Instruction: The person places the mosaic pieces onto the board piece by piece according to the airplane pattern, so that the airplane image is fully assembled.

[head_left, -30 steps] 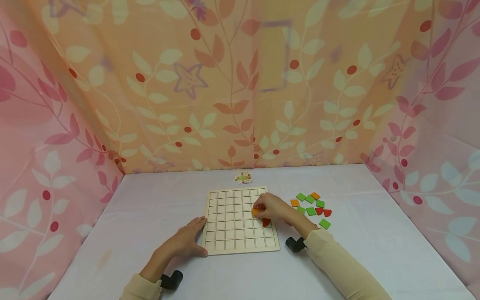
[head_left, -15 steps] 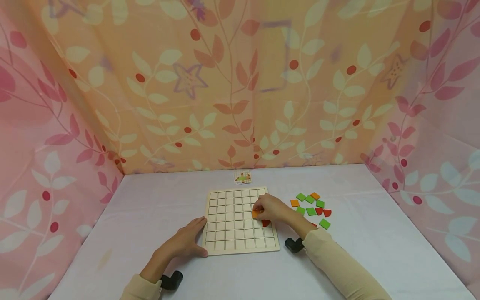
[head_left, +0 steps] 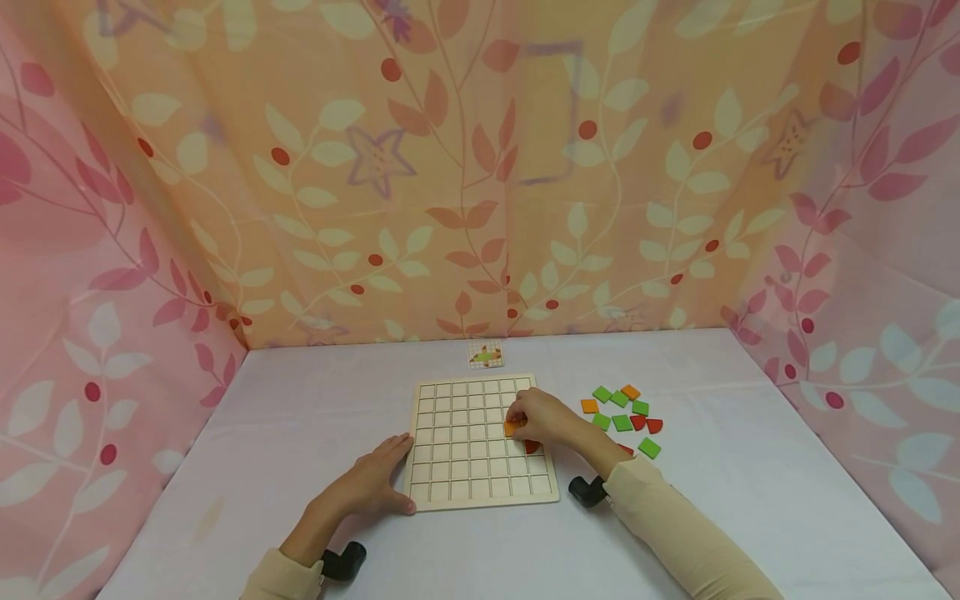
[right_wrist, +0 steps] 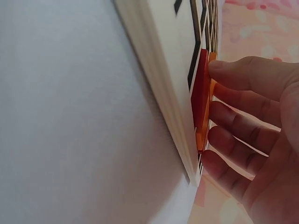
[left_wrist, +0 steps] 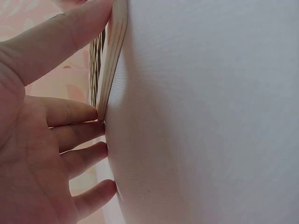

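In the head view, a pale wooden grid board (head_left: 468,475) lies on the table. My left hand (head_left: 371,475) rests against its left side, fingertips at the edge and thumb by the near left corner; in the left wrist view these fingers (left_wrist: 77,135) are fairly straight. Over the board's right part, my right hand (head_left: 543,417) pinches an orange square tile (head_left: 510,429) at a grid cell. A red rounded tile (head_left: 532,447) sits on the board just below that hand. The right wrist view shows thumb and fingertips against the orange tile (right_wrist: 212,86), behind the red tile (right_wrist: 200,93).
Several green tiles (head_left: 622,423), orange tiles (head_left: 590,406) and red tiles (head_left: 655,426) lie loose right of the board. A small pattern card (head_left: 486,354) lies behind it. Floral curtains (head_left: 480,167) enclose the table's back and sides.
My right hand stays at the same cell while the orange tile shifts slightly towards me and looks more squarely aligned. My right wrist edges slightly left. The left hand has not moved.
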The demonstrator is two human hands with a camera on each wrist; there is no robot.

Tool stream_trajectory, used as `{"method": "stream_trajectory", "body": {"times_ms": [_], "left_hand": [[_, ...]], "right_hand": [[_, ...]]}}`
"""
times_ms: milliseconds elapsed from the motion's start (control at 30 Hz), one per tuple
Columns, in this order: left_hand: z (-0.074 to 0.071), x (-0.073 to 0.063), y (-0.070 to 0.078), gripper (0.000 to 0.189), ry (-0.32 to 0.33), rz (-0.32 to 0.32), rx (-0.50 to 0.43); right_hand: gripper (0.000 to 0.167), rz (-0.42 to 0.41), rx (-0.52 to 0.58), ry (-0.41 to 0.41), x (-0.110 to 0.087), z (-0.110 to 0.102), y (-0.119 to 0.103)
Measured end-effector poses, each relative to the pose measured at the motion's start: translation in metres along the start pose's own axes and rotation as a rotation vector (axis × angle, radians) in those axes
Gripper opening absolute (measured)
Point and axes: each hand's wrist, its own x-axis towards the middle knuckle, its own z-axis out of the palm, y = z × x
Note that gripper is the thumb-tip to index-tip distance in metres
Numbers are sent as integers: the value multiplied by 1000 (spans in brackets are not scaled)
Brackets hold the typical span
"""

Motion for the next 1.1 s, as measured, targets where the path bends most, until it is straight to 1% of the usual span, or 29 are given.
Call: {"method": "stream_trajectory", "body": {"times_ms": [200, 400, 500, 700, 867, 1100], "left_hand": [[1, 0, 0, 103, -1, 2, 3], [1, 1, 0, 103, -2, 1, 4], [0, 0, 1, 103, -3, 1, 5], [0, 0, 1, 103, -6, -7, 6], [-1, 0, 2, 103, -9, -11, -2], [0, -1, 2, 103, -6, -6, -5]], "right_hand": [[16, 4, -14, 4, 0, -1, -1], [19, 22, 43, -4, -2, -6, -2], [20, 25, 63, 7, -3, -9, 1], [21, 27, 62, 38, -5, -16, 9], [20, 53, 84, 52, -11, -21, 17], [21, 130, 116, 77, -19, -27, 30]]}}
